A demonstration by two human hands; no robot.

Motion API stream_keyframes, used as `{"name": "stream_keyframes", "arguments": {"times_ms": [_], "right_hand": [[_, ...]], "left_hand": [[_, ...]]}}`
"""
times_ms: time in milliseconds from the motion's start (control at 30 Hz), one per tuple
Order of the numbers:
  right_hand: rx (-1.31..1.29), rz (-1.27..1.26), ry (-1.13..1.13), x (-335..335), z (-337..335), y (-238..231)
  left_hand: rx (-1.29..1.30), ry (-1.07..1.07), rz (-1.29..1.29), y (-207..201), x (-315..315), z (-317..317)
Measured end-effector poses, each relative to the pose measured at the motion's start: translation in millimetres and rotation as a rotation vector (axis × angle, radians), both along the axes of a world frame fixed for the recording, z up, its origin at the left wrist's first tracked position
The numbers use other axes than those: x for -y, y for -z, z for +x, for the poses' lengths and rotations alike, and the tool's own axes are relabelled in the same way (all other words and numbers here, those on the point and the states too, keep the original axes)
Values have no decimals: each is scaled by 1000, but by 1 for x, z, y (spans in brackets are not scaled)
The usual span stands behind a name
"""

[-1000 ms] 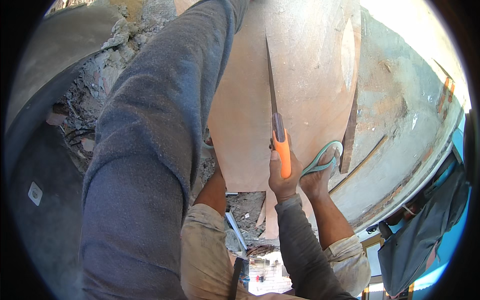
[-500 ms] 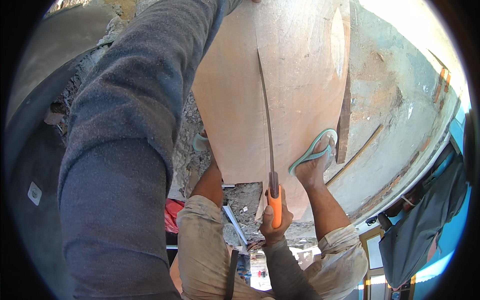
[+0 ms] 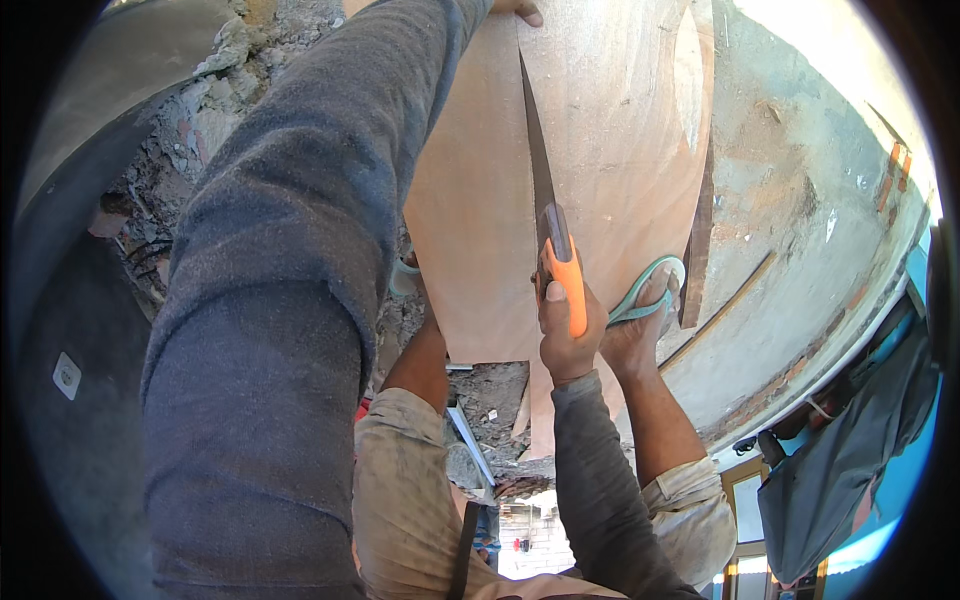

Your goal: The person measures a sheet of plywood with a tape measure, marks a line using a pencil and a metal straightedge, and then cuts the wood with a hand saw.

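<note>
A large thin plywood sheet (image 3: 610,130) lies in front of me with a narrow cut running lengthwise. My right hand (image 3: 573,328) is wrapped around the orange-and-dark handle of a handsaw (image 3: 538,150). The saw's dark blade sits in the cut, its far end low along the line. At the top edge my left hand (image 3: 518,10) rests on the board beside the cut line. Its fingers show only in part, lying on the wood, with nothing seen in them. My long dark left sleeve (image 3: 270,260) covers much of the left side.
My sandaled right foot (image 3: 645,300) presses on the sheet's right part; the other foot stands left of it. A thin wooden strip (image 3: 720,310) lies on the concrete floor (image 3: 780,200) to the right. Rubble (image 3: 200,130) lies at left. A dark cloth (image 3: 850,440) hangs at lower right.
My right hand has pushed the saw forward, away from me, along the cut. More of my left hand shows at the top edge now.
</note>
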State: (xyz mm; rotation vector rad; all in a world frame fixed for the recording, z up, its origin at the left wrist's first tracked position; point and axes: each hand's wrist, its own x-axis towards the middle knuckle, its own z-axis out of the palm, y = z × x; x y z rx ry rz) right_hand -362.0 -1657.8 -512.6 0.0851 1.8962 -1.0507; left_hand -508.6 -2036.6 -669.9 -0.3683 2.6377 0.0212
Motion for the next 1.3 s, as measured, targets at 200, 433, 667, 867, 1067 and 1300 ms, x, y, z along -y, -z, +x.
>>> {"name": "stream_keyframes", "arguments": {"times_ms": [200,433,667,867,1067,1300], "right_hand": [[-120,-13,-144,-75,51,-76],[-136,35,-91,-60,60,-50],[-92,60,-56,-62,39,-39],[-188,-60,-22,-51,40,-23],[-151,-21,-60,-40,39,-19],[-119,15,-101,-65,42,-27]], "left_hand": [[36,-60,49,-12,6,7],[94,-28,37,-21,-17,9],[37,21,74,-27,-35,-4],[38,-51,86,-18,-25,10],[57,-73,99,-15,-28,14],[65,-72,91,-27,-35,9]]}}
